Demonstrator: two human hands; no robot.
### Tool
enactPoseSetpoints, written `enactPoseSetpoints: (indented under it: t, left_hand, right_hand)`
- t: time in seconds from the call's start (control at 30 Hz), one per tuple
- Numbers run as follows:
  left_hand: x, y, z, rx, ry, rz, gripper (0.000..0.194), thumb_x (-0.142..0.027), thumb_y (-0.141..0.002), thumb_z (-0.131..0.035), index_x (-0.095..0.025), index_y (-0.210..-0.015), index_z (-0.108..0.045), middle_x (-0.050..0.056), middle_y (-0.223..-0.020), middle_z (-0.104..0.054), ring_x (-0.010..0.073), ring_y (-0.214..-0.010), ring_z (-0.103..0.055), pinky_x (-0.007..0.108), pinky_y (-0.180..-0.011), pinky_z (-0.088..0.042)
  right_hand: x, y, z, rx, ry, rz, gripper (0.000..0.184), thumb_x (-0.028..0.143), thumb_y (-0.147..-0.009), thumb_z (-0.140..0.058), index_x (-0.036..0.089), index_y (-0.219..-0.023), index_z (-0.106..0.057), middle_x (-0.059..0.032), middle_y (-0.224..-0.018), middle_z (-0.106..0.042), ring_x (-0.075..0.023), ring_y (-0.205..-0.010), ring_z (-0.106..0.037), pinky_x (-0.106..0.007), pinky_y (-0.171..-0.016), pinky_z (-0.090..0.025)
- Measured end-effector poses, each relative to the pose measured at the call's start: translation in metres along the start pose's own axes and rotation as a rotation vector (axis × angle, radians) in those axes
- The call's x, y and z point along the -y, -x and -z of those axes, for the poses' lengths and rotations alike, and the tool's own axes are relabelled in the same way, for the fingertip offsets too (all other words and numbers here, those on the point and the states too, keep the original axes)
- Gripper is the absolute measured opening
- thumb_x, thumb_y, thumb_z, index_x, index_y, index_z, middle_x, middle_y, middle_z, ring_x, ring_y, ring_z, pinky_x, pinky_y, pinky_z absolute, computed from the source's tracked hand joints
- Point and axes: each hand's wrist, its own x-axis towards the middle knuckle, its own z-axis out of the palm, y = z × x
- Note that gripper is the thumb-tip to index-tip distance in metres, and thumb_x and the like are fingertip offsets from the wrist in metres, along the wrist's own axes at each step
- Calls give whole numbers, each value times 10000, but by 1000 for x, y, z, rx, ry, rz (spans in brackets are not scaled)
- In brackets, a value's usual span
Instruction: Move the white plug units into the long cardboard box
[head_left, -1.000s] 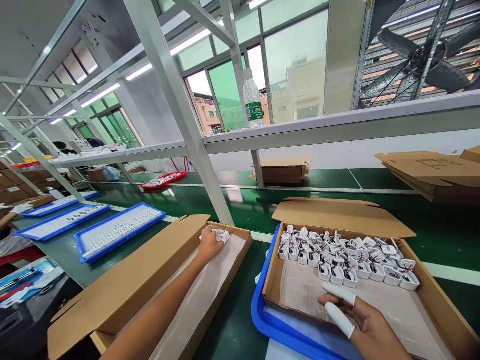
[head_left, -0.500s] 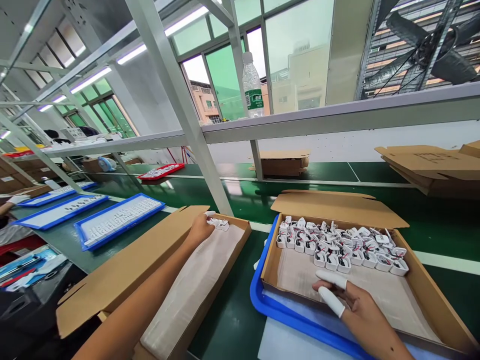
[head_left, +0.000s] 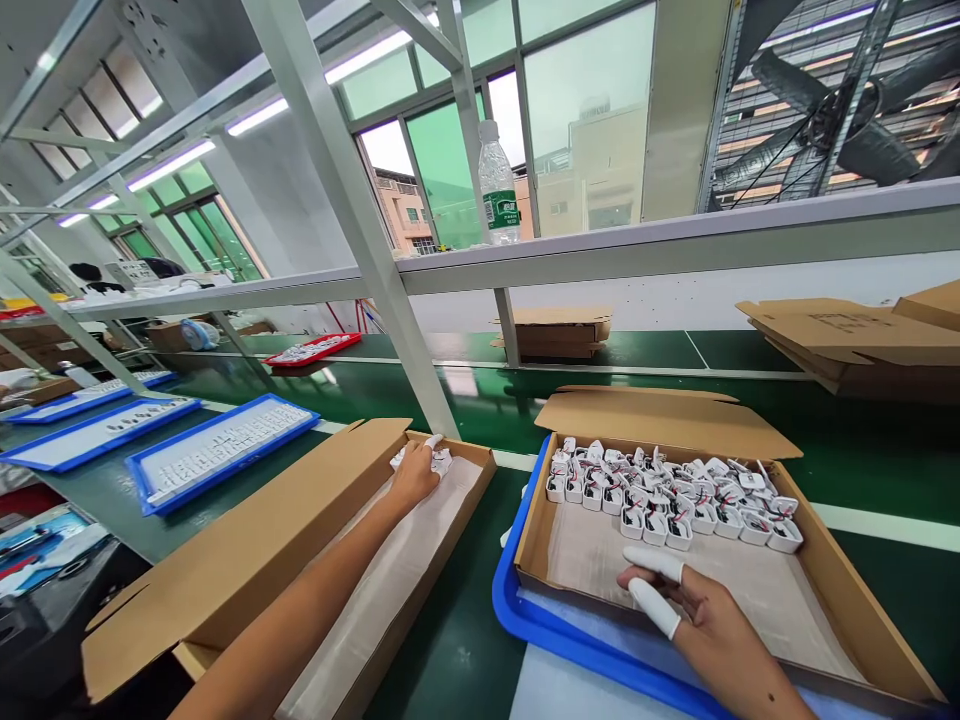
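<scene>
My left hand (head_left: 417, 478) reaches into the far end of a long cardboard box (head_left: 450, 545) lined with pale sheet. Its fingers are curled down among a few small white plastic housings (head_left: 442, 462); what is between them is hidden. My right hand (head_left: 697, 605), white finger cots on thumb and index finger, hovers palm inward over the near part of a second cardboard box (head_left: 862, 560). Thumb and index finger are apart, with nothing visible between them. Several rows of white plastic housings with dark and red wires (head_left: 667, 495) fill the far half of that box.
The right box sits in a blue tray (head_left: 510, 610) on a green bench (head_left: 450, 640). Blue-rimmed trays of small parts (head_left: 225, 450) stand at left. A slanted metal post (head_left: 375, 230) and a shelf with a bottle (head_left: 499, 190) rise ahead. Folded cartons (head_left: 840, 335) lie at back right.
My left hand has shifted slightly right and nearer me over the white housings, which now show on both sides of it. My right hand holds its pose. The view has turned slightly.
</scene>
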Motion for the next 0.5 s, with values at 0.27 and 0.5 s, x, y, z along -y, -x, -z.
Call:
enactPoseSetpoints:
  t: [0.27, 0.5]
  left_hand:
    - [6, -1, -4, 0, -7, -60, 373, -319, -964, -648, -165, -1299, -594, 112, -1314, -619, 282, -1146, -637, 503, -953, -552]
    - [6, 2, 8, -41, -12, -125, 391, -296, -947, -653, -164, -1307, -578, 108, -1260, -634, 285, -1164, -611, 507, -982, -511]
  right_hand:
    - [7, 1, 0, 28, 52, -21, 374, 483, -881, -642, 200, -1103, -740, -95, -1085, -786, -282, -1063, -718, -429, -1029, -537]
    - [4, -1, 0, 26, 40, 10, 338, 487, -874, -659, 194, -1009, -761, -104, -1038, -786, -282, -1005, -726, -421, -959, -565]
